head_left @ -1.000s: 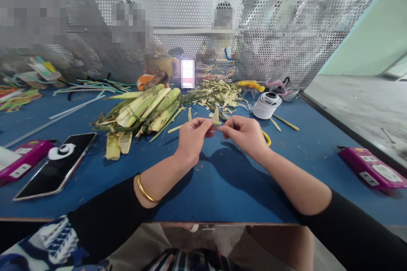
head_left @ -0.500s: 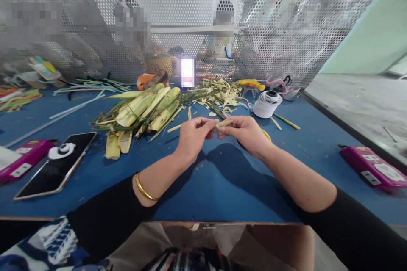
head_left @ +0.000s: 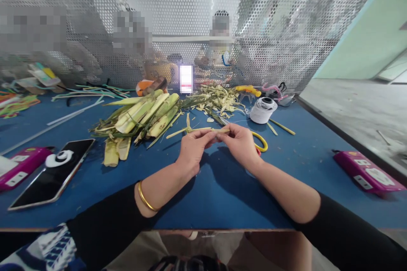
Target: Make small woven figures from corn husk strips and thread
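Left hand (head_left: 192,150): my thumb and forefinger pinch together, fingers nearly closed on a pale plant strip (head_left: 224,130);
Right hand (head_left: 243,146): my fingers pinch likewise on the strip, their tips close against those of my left;
Strip position: between my hands, above the blue table (head_left: 203,197);
Yellow-handled scissors (head_left: 263,142): partly hidden behind my right hand;
Thread spool (head_left: 262,113): beyond them, upright.

Plain black sleeves (head_left: 340,230), close-fitting, end partway down both forearms, and the hands (head_left: 192,151) are bare. A smooth, gold-coloured bangle (head_left: 144,197) rings the left forearm just beyond the cuff. Higher on that arm shows cloth patterned in blue and white (head_left: 59,245), with dark patterned clothing (head_left: 190,264) over the lap.
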Available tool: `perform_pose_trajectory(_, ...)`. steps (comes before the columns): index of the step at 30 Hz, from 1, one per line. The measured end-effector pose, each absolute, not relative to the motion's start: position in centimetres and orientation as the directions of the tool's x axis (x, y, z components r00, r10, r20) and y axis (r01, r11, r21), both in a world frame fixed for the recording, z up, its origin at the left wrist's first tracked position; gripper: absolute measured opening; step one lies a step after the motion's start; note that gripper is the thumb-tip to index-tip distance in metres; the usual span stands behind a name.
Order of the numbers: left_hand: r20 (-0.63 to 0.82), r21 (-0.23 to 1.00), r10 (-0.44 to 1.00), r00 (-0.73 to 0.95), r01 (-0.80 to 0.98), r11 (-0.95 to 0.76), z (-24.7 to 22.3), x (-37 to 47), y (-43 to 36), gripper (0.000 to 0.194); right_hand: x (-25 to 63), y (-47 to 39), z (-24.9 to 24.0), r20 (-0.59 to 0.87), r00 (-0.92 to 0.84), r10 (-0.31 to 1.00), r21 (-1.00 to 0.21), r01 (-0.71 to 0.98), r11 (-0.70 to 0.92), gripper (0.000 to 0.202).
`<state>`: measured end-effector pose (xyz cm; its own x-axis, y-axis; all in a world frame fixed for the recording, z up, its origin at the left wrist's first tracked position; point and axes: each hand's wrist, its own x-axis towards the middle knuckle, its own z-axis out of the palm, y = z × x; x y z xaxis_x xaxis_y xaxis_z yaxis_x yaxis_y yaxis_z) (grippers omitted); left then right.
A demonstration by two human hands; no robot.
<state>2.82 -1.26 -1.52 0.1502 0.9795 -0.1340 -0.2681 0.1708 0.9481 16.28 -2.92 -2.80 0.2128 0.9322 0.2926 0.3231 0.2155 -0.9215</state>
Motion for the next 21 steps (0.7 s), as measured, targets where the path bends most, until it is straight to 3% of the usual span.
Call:
perform_pose_trajectory(6,-0.211,0.921,0.963,0.165,-0.295,0.253,-1.6,2.6,-1.1,0.026,15.7,-3.1,-2.8,0.272,0.237,0.933,-0.93,0.314,0.192,0.019)
perform_pose_trajectory(13,-0.257,0.911,0.952,0.165,-0.288,0.296,-1.6,2.3,-1.0,0.022,15.0,-3.5,-2.5,0.348,0.216,0.912,-0.868,0.441,0.227,0.021)
perform_pose_trajectory(17,-0.241,0.925,0.955,0.171,-0.258,0.279,-1.6,2.2,-0.7,0.02,16.2,-3.2,-1.6,0.283,0.102,0.954,-0.829,0.527,0.189,0.019)
perform_pose_trajectory(19,-0.24,0.922,0.958,0.155,-0.272,0.275,-1.5,2.1,-0.4,0.02,17.9,-3.2,-0.7,0.196,0.039,0.98,-0.75,0.65,0.124,0.013)
perform_pose_trajectory(21,-0.236,0.911,0.961,0.143,-0.312,0.271,-1.4,2.0,-0.1,0.019,20.0,-3.3,0.1,0.143,0.08,0.987,-0.514,0.858,0.005,0.023)
